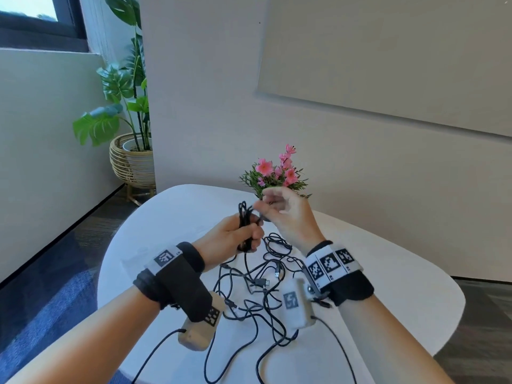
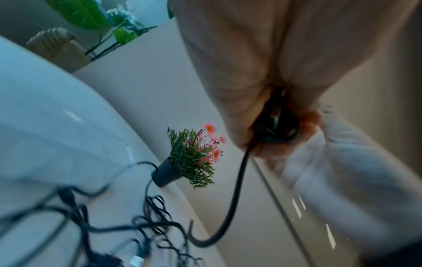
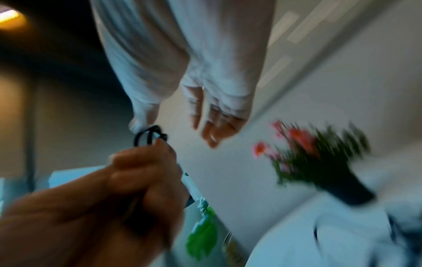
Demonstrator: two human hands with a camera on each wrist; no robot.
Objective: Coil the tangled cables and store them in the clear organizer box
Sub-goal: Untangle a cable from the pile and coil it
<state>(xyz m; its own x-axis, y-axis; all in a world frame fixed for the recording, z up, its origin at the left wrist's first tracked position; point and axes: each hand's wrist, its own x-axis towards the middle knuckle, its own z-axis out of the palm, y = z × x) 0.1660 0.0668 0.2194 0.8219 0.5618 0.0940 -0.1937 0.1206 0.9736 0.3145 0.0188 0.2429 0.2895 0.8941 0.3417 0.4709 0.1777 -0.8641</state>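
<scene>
My left hand is raised above the table and grips a bundle of black cable loops upright in its fist. In the left wrist view its fingers curl round the coil, and one strand hangs down to the table. My right hand is at the top of the bundle. Its thumb touches the loops while its other fingers hang loosely curled, apart from the thumb. More tangled black cables lie on the white table. No clear organizer box is in view.
A small dark pot of pink flowers stands at the table's far edge, just behind my right hand. A large potted plant in a wicker basket stands on the floor at the left. The wrist camera leads trail over the table's near edge.
</scene>
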